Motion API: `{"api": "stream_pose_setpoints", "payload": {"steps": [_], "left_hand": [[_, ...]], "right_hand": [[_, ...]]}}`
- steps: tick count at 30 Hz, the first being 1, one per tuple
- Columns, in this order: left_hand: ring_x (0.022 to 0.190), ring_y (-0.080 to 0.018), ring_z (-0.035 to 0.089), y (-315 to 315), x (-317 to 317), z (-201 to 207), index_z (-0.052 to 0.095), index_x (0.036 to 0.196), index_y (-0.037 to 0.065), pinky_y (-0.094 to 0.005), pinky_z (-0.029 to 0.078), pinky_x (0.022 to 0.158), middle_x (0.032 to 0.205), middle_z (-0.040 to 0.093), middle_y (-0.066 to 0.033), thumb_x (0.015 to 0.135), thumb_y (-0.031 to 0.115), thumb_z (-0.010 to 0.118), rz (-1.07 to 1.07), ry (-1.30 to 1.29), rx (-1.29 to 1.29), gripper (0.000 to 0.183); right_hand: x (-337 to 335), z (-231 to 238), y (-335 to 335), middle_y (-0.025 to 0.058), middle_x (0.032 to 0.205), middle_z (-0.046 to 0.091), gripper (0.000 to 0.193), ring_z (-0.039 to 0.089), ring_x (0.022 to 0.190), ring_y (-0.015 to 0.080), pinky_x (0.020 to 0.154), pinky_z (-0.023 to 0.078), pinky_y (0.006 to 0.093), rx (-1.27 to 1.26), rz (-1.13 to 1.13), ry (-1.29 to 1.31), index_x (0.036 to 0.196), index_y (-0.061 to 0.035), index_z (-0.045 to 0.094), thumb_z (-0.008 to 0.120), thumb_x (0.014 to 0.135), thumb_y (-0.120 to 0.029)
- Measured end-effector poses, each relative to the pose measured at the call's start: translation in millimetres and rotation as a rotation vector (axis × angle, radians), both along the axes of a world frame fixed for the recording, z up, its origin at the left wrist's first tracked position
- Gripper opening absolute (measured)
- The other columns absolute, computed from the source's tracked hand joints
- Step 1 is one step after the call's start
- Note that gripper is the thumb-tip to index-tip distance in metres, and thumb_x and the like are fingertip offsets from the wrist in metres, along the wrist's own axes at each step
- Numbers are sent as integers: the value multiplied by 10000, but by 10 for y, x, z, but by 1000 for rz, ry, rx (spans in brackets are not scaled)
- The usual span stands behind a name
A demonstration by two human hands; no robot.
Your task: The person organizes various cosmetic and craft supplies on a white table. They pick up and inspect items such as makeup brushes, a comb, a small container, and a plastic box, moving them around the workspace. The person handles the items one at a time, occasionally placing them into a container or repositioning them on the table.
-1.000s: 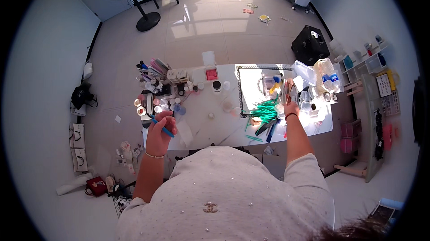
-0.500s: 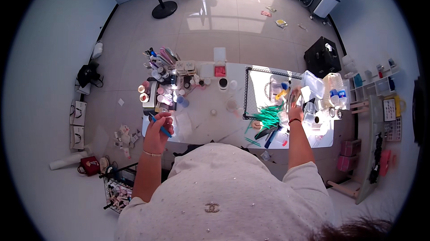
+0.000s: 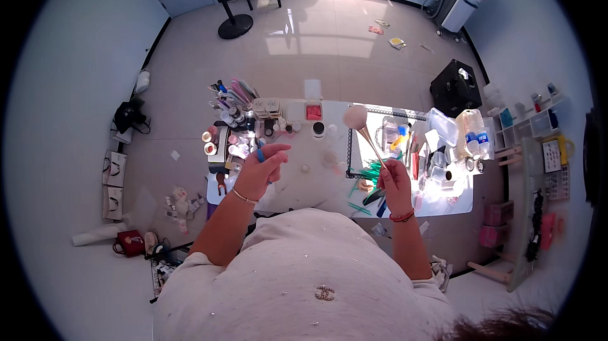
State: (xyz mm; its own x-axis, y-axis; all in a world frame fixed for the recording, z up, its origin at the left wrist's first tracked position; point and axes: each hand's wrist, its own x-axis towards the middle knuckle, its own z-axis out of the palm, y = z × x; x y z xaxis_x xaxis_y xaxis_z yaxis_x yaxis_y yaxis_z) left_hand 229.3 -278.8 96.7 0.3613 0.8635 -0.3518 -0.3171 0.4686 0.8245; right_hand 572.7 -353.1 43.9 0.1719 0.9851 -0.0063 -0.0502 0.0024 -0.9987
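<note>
My right hand (image 3: 396, 187) is closed on the slim handle of a makeup brush (image 3: 356, 118), whose fluffy pale-pink head points up and away over the table. Just beside that hand lies a heap of thin green sticks (image 3: 369, 168). My left hand (image 3: 255, 176) hovers over the table's near left part with a slim blue pen-like tool (image 3: 260, 155) held in it. The index finger is stretched toward the right, and most of the tool is hidden by the hand. Nearest to it are small jars (image 3: 239, 149) and a dark-handled tool (image 3: 221, 182).
On the white table (image 3: 288, 179), a cup of pens and files (image 3: 235, 92) and several jars crowd the left. A small box of pink pieces (image 3: 313, 111), a black jar (image 3: 318, 129), a dotted-edge mat (image 3: 349, 151) and clear containers (image 3: 470, 124) lie farther right. A black case (image 3: 456, 86) stands behind.
My right hand has come left and nearer from the pile of tools, now with the makeup brush raised in it. My left hand has moved right with the blue tool.
</note>
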Motion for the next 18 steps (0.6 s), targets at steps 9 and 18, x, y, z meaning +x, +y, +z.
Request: {"api": "stream_pose_setpoints", "payload": {"steps": [9,18], "left_hand": [[746,-48,531,133,307,397,632,1172,55,-186,434,630,906,593,23,775,355,810,-167,192,253,529],[770,-43,542,342,-404,185,659,936,20,-214,451,692,839,618,30,868,325,727,131,495,384,320]], "right_hand": [[-521,416,-209,98,897,636,188,642,767,163,680,506,274,90,125,-402,1074,7,565,591,888,8],[-582,406,-172,27,834,563,239,543,658,65,589,448,214,31,93,-334,1134,-6,557,583,896,8]]}}
